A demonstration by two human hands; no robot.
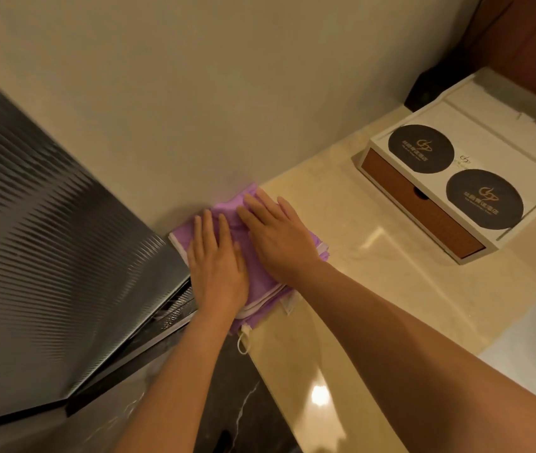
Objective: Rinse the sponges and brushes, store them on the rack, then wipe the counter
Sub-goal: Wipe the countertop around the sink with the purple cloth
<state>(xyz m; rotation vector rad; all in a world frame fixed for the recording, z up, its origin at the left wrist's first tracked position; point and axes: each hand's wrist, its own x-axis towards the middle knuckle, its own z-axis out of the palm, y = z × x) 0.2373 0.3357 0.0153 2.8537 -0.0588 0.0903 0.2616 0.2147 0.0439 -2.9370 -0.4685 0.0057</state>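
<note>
A purple cloth (pixel 261 291) with white trim lies folded flat on the cream stone counter (pixel 374 289), pushed up against the beige wall. My left hand (pixel 217 266) presses flat on its left half, fingers straight. My right hand (pixel 279 237) lies flat on its right half, fingers spread toward the wall, partly overlapping the left hand's fingers. A white hanging loop (pixel 243 343) dangles off the cloth's near corner. No sponges, brushes or rack are in view.
A ribbed dark metal hood (pixel 47 256) slants in at the left, close beside the cloth. Below it is a dark marbled surface (pixel 243 403). A white box with a brown drawer (pixel 456 184) and two black round coasters stands on the counter at the right.
</note>
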